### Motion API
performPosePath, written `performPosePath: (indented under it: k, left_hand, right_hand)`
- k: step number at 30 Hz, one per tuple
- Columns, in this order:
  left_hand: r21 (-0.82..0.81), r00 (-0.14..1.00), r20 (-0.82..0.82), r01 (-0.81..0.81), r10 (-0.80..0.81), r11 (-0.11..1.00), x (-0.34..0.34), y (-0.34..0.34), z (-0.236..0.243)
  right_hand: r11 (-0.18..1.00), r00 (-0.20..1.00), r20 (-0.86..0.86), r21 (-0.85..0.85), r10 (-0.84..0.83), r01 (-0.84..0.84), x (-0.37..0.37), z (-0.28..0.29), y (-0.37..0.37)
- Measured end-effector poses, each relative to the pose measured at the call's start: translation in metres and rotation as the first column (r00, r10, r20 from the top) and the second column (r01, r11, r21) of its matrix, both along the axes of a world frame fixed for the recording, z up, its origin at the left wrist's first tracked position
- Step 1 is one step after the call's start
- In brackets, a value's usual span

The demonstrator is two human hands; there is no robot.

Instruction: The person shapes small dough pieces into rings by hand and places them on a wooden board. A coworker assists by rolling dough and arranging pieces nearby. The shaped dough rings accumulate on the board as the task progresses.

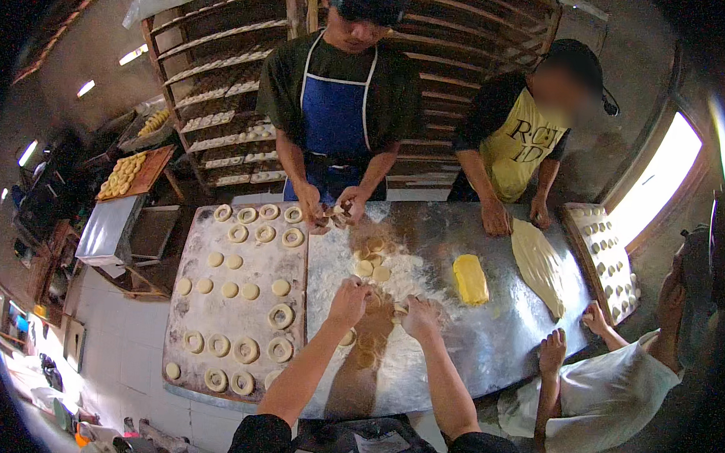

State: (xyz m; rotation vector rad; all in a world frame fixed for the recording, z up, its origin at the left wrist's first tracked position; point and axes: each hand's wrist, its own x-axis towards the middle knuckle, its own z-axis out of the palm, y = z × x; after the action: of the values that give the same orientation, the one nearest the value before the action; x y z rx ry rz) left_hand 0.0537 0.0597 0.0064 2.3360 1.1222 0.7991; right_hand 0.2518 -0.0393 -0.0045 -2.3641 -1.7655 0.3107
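My left hand (350, 301) is closed over the floured steel table, just below a small group of dough rounds (365, 268); what its fingers hold is hidden. To its right, my right hand (415, 315) grips a small dough piece (398, 315) at its fingertips. Another round (347, 338) lies beside my left wrist. On the left, a floured board (200, 317) carries several dough rings (244, 349) and flat rounds (229, 290). A yellow block (471, 280) lies right of my hands.
An aproned co-worker (338, 114) handles something small opposite me. Two others (501, 143) (600, 402) stand at the right around a long dough sheet (537, 268). A tray of dough pieces (605, 259) sits at the right edge. Racks (206, 121) and a side stand (123, 234) are behind.
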Motion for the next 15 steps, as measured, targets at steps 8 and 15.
performPosePath:
  k: [8,15]
  left_hand:
    - [-0.429,0.965,0.242,0.015,0.099,0.903,0.014,-0.080,0.054]
    - [-0.560,0.909,0.354,0.016,0.221,0.829,0.016,-0.107,0.101]
  right_hand:
    - [0.981,0.404,-0.898,0.195,0.173,0.015,0.020,0.029,-0.013]
    - [0.971,0.606,-0.760,0.216,0.235,-0.105,0.003,0.076,-0.017]
